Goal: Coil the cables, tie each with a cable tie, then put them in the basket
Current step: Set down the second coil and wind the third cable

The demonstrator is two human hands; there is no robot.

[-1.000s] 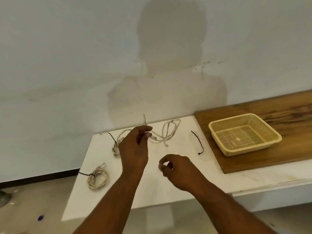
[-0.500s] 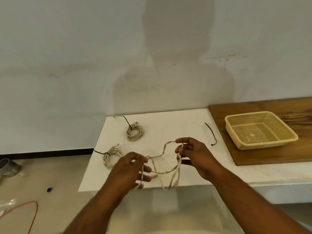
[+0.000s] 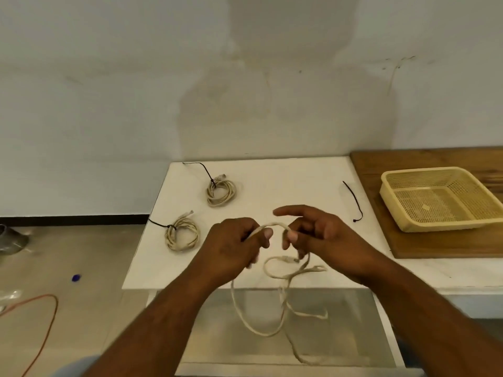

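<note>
A loose beige cable (image 3: 275,273) arches between my two hands above the white table's front edge, and its loops hang down past the edge. My left hand (image 3: 234,247) pinches one side of the arch. My right hand (image 3: 318,238) pinches the other side, index finger stretched out. Two coiled beige cables, each bound with a black tie, lie on the table: one at the back (image 3: 220,190), one near the left edge (image 3: 181,235). A loose black cable tie (image 3: 353,201) lies to the right. The cream mesh basket (image 3: 408,227) holds nothing.
The basket stands on a wooden board (image 3: 441,244) at the right of the white table (image 3: 285,175). A wall rises directly behind the table. On the floor at left lie an orange cord (image 3: 46,325) and a small blue object (image 3: 76,277).
The loose cable was lifted from the back of the table and brought to the front edge. Both hands have closed in on it, now close together, with its loops hanging lower.
</note>
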